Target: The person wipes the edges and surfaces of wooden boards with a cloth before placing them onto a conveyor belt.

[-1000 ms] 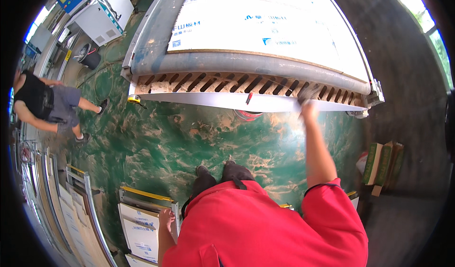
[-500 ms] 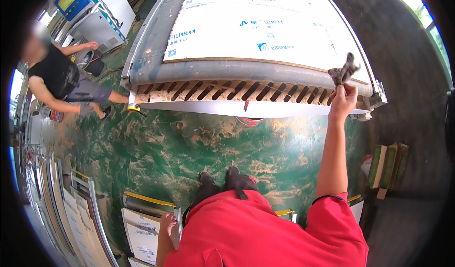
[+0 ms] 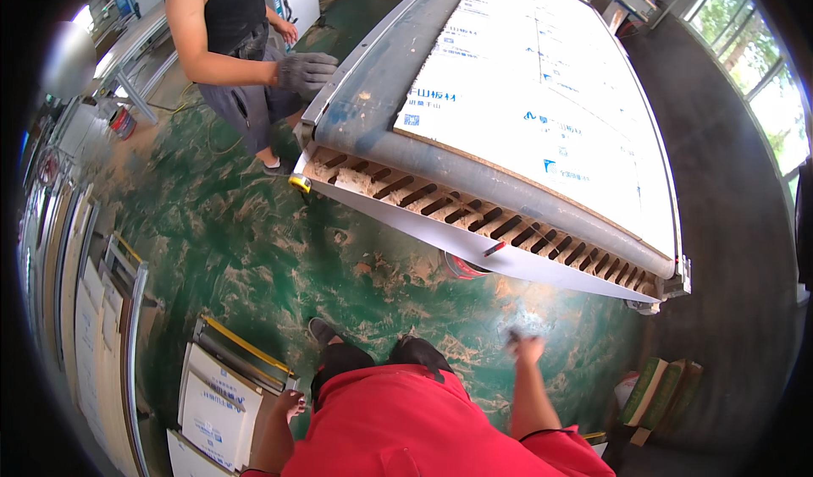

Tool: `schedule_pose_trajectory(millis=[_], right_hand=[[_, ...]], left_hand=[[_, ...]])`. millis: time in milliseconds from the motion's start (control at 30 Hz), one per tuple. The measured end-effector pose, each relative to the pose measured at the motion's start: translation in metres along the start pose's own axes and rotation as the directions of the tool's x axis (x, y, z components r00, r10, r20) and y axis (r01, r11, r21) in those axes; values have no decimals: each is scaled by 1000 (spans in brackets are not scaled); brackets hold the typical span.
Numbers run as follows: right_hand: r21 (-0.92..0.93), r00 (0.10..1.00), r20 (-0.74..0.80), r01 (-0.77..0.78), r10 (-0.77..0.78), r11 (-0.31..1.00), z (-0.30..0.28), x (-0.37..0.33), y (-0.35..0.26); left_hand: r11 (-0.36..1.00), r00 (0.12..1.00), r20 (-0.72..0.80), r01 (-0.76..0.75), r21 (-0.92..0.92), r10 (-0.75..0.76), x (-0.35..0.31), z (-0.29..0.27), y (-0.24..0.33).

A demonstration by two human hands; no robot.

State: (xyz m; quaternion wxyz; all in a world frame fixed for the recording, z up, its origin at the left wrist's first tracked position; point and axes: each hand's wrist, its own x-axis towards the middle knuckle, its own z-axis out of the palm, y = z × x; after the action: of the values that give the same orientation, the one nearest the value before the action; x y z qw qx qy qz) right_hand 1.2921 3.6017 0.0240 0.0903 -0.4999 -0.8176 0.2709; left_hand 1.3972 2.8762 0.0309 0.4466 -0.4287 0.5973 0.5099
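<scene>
My right hand (image 3: 530, 348) hangs over the floor in front of the machine bed, closed on a dark, crumpled grey cloth (image 3: 513, 336) that is blurred by motion; it may be a glove. My left hand (image 3: 292, 402) is low at my side, near boards leaning in a rack, with its fingers loosely bent and nothing seen in them. Ahead of me, a large white printed board (image 3: 508, 96) lies on the machine bed, behind a grey roller (image 3: 474, 176). Sawdust lies on the slotted front ledge (image 3: 415, 198).
A co-worker's gloved hand (image 3: 306, 74) rests at the bed's left edge. A yellow tape measure (image 3: 300, 183) sits on the near left corner. A red bucket (image 3: 464, 267) stands partly under the ledge. Boards lean in racks (image 3: 246, 341) at left; green boxes (image 3: 654, 392) stand at right.
My right hand has drawn back from the bed's right end, down toward me, with the cloth. My view has turned left. The co-worker has come up to the bed and put a gloved hand on it.
</scene>
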Motion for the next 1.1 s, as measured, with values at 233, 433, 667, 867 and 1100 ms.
schedule_pose_trajectory(millis=[233,433,667,867,1100], right_hand=[[424,815,-504,521,-284,741,-102,19,-316],[-141,563,800,512,-207,847,85,-7,-69],[-39,230,954,729,-190,684,257,-281,-204],[-274,331,944,792,-7,545,351,-357,-439],[-272,445,886,729,-132,628,480,-468,-556]], left_hand=[[866,930,-148,-368,-337,338,53,-122,45],[762,830,-271,-556,-333,487,49,-180,98],[805,864,-368,-472,-358,344,47,-316,81],[740,823,-456,-532,-412,337,41,-412,149],[777,775,-590,-510,-369,229,30,-513,178]])
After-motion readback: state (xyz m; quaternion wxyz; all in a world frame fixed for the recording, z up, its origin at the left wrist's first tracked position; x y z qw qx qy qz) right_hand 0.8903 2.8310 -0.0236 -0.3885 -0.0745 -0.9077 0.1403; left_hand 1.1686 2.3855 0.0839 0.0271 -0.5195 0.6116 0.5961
